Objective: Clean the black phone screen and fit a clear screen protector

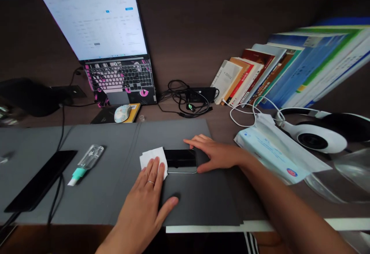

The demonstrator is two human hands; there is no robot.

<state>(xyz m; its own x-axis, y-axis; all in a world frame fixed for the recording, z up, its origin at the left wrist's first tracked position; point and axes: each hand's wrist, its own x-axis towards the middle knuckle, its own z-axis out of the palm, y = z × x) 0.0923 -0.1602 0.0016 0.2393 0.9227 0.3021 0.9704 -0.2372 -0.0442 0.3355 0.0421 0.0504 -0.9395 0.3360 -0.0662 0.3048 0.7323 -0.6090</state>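
Note:
A smartphone (182, 161) with a dark, shiny screen lies face up on the grey desk mat (98, 200). Over its left end is a folded white tissue (153, 154). My left hand (148, 196), with a ring on one finger, rests its outstretched fingers flat on the tissue, thumb apart. At the phone's right end is my right hand (212, 153), fingers spread. Its thumb tip is at the lower right corner, and its index finger points left just above the top edge. Whether those fingers press on the phone I cannot tell.
A clear spray bottle (88, 162) and a black tablet-like slab (40, 180) lie left. Behind stand a laptop (121, 76), a mouse (122, 113), tangled cables (185, 100) and leaning books (260, 73). A blue-white packet (270, 150) and white headphones (315, 134) lie right.

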